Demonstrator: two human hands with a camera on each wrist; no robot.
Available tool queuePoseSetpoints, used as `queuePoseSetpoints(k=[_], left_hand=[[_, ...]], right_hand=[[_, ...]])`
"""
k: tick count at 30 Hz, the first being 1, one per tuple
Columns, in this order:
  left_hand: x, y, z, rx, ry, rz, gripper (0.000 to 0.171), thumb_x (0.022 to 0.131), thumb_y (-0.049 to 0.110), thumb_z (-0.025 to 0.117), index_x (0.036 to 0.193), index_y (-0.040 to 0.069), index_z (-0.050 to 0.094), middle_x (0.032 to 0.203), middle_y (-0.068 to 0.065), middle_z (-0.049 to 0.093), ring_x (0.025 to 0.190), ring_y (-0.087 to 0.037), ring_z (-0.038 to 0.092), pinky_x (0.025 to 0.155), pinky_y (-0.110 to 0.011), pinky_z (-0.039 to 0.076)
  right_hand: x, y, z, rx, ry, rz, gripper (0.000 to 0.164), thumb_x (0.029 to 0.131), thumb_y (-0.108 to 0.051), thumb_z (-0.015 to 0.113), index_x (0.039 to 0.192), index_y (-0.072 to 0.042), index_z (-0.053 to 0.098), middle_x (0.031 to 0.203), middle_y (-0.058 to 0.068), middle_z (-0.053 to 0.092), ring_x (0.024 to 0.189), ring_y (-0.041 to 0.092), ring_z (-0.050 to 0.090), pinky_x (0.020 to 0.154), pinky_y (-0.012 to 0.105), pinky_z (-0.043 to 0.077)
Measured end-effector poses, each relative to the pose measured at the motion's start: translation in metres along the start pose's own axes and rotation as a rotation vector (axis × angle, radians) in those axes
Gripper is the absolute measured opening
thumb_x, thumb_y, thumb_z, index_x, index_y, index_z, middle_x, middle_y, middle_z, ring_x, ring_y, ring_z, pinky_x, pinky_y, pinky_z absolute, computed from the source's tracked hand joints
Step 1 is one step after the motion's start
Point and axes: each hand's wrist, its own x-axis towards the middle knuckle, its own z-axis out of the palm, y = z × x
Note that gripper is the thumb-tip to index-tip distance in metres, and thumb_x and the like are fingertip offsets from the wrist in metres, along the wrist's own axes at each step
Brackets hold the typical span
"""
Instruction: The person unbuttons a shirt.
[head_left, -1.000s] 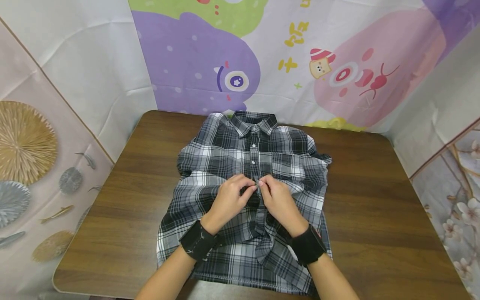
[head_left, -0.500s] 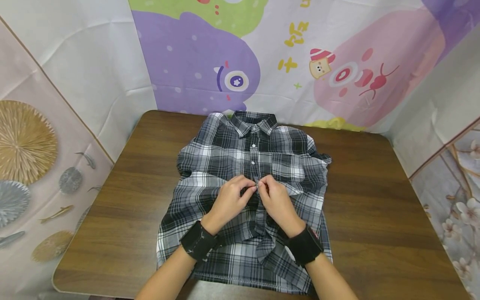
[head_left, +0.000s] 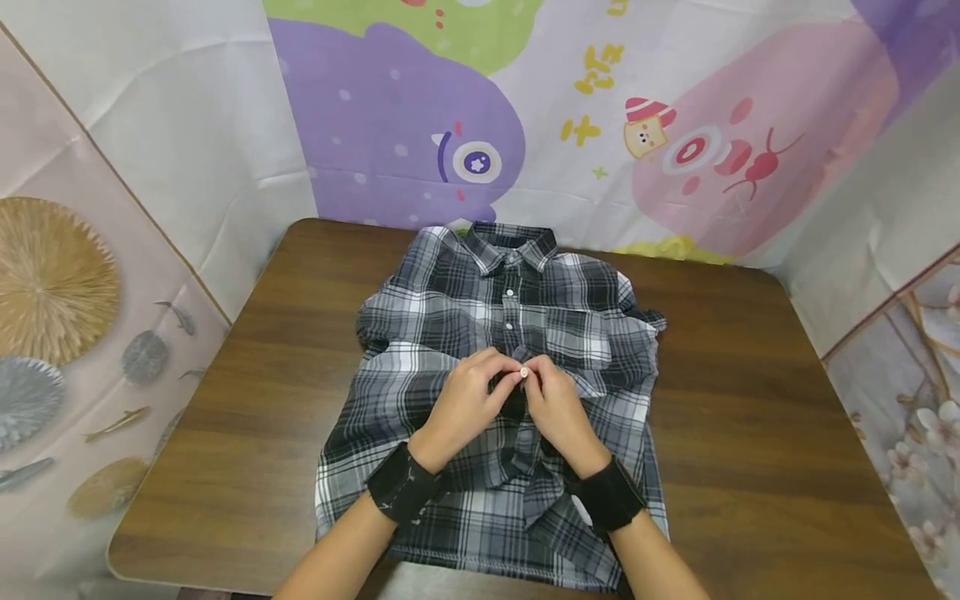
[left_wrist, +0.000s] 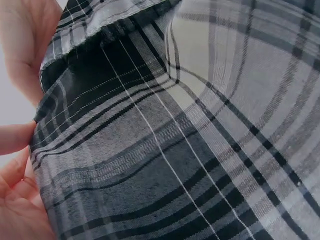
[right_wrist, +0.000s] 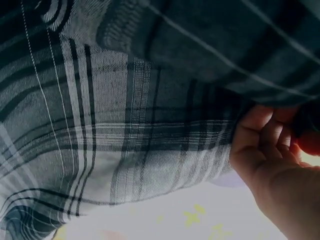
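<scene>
A grey, black and white plaid shirt (head_left: pixel 442 321) lies front up, its collar (head_left: pixel 512 242) toward the far side. At the middle of its front strip, my left hand (head_left: pixel 467 398) and right hand (head_left: pixel 557 407) meet, thumbs and forefingers pinching the cloth around a small white button (head_left: pixel 524 372). Two more white buttons run up toward the collar, the nearer button (head_left: pixel 509 326) just beyond my fingers. Raised plaid cloth (left_wrist: pixel 125 150) fills most of the left wrist view, with fingers at its left edge. In the right wrist view, curled fingers (right_wrist: pixel 260 135) sit under a fold.
The shirt lies on a brown wooden table (head_left: pixel 750 417) with rounded corners. A cartoon-printed cloth (head_left: pixel 397 125) hangs right behind the far edge, and patterned curtains (head_left: pixel 180 275) close in both sides. Black bands (head_left: pixel 405 482) wrap both wrists.
The white button now shows between my fingertips, where it was mostly hidden before. Both hands have shifted slightly right with the pinched cloth, and the whole head view has moved a little.
</scene>
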Motion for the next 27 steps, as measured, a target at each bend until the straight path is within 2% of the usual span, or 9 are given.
queuePoseSetpoints(k=[3,7,11,15,20,27], left_hand=[[-0.001,-0.001,-0.002,-0.002,-0.014,-0.004,0.011,0.091,0.016,0.06,0.095,0.012,0.069,0.09,0.0,0.064,0.081,-0.013,0.058,0.073,-0.028,0.047],[-0.002,-0.004,-0.004,-0.001,-0.027,0.012,0.012,0.092,0.017,0.058,0.096,0.012,0.068,0.092,0.0,0.063,0.084,-0.013,0.058,0.073,-0.027,0.048],[-0.004,-0.007,-0.006,0.004,-0.037,0.028,0.012,0.092,0.014,0.057,0.098,0.012,0.067,0.094,0.0,0.063,0.085,-0.013,0.057,0.072,-0.026,0.048],[-0.007,-0.009,-0.009,0.023,-0.052,0.046,0.012,0.093,0.012,0.056,0.099,0.012,0.066,0.093,0.001,0.062,0.082,-0.013,0.055,0.071,-0.025,0.046],[-0.012,-0.013,-0.012,0.113,-0.079,0.057,0.012,0.092,0.011,0.057,0.098,0.015,0.067,0.089,0.002,0.061,0.077,-0.013,0.051,0.069,-0.027,0.043],[-0.02,-0.021,-0.012,0.244,-0.141,0.086,0.012,0.09,0.012,0.06,0.095,0.019,0.068,0.085,0.003,0.06,0.074,-0.015,0.049,0.068,-0.029,0.04]], right_hand=[[-0.001,-0.001,-0.003,0.001,-0.013,-0.008,0.013,0.096,-0.008,0.046,0.093,-0.001,0.057,0.068,0.005,0.053,0.054,0.009,0.04,0.05,0.022,0.036],[-0.001,-0.002,-0.007,0.025,-0.048,0.032,0.012,0.096,-0.008,0.047,0.094,-0.002,0.057,0.069,0.004,0.052,0.055,0.009,0.041,0.051,0.021,0.036],[-0.002,-0.002,-0.012,0.039,-0.063,0.069,0.01,0.091,-0.005,0.049,0.096,-0.002,0.058,0.076,0.006,0.057,0.061,0.01,0.047,0.055,0.021,0.04],[-0.003,0.001,-0.019,0.025,-0.049,0.078,0.014,0.085,-0.002,0.05,0.096,-0.003,0.058,0.077,0.006,0.057,0.06,0.01,0.046,0.056,0.022,0.04],[-0.004,0.005,-0.027,0.002,-0.042,0.089,0.015,0.082,-0.003,0.051,0.094,-0.007,0.059,0.075,0.004,0.054,0.061,0.012,0.044,0.058,0.026,0.039],[-0.009,0.019,-0.036,-0.028,-0.061,0.028,0.016,0.075,0.002,0.055,0.085,-0.01,0.057,0.076,0.001,0.047,0.068,0.013,0.042,0.063,0.028,0.038]])
